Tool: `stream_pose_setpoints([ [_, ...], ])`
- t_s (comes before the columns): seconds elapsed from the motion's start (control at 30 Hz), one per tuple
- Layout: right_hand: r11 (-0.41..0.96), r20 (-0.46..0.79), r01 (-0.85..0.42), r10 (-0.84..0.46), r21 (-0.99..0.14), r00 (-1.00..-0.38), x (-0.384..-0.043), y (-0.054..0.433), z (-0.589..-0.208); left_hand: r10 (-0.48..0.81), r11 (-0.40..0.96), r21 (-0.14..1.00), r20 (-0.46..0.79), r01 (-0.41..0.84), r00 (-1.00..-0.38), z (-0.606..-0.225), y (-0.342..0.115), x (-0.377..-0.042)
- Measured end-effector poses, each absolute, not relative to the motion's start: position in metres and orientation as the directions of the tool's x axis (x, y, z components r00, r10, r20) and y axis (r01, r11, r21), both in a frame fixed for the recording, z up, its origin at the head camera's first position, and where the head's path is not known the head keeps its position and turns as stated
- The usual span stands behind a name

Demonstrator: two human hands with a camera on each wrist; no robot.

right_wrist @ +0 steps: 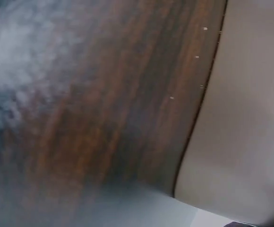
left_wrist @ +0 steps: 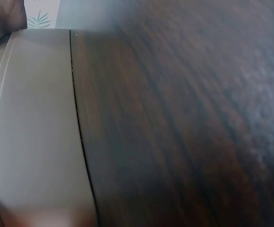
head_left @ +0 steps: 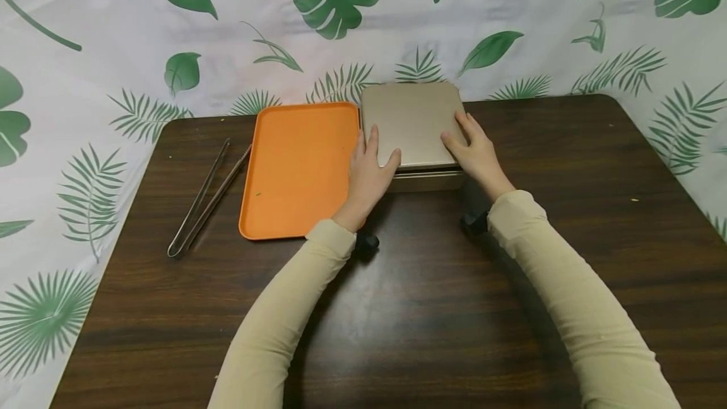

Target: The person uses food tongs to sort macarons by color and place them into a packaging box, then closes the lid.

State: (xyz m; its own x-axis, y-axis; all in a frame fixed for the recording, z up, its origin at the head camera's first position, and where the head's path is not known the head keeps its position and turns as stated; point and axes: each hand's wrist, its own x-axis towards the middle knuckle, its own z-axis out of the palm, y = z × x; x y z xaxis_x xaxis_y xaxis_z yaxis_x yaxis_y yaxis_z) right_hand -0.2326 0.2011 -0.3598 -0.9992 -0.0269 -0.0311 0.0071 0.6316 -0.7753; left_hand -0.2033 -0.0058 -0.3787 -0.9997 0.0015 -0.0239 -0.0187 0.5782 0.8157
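Observation:
A square gold-coloured box (head_left: 428,182) with a flat lid (head_left: 413,122) stands at the back of the table. Along its front, a dark gap runs between lid and box body. My left hand (head_left: 368,175) rests on the lid's front left corner, its index finger and thumb spread over the top. At the right edge, my right hand (head_left: 481,155) has its thumb on the lid and its other fingers along the side. Both wrist views show the box's smooth front wall (left_wrist: 40,118) close up, with its bottom edge on the wood.
An orange tray (head_left: 301,172) lies directly left of the box. Metal tongs (head_left: 199,199) lie spread on the dark wooden table (head_left: 414,308) further left. A leaf-patterned cloth (head_left: 420,24) hangs behind the table. Small crumbs dot the tabletop.

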Motion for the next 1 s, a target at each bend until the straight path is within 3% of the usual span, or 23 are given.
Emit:
stream_pose_setpoints([
  [0.6, 0.655, -0.035, 0.006, -0.031, -0.755, -0.999, -0.231, 0.2, -0.364, 0.037, 0.569, 0.822, -0.058, -0.027, -0.998, -0.374, -0.013, -0.199],
  [1.0, 0.722, -0.072, -0.027, -0.106, -0.691, -0.992, -0.238, 0.199, -0.361, 0.122, 0.713, 0.701, -0.113, 0.007, -0.986, -0.366, -0.021, -0.213],
])
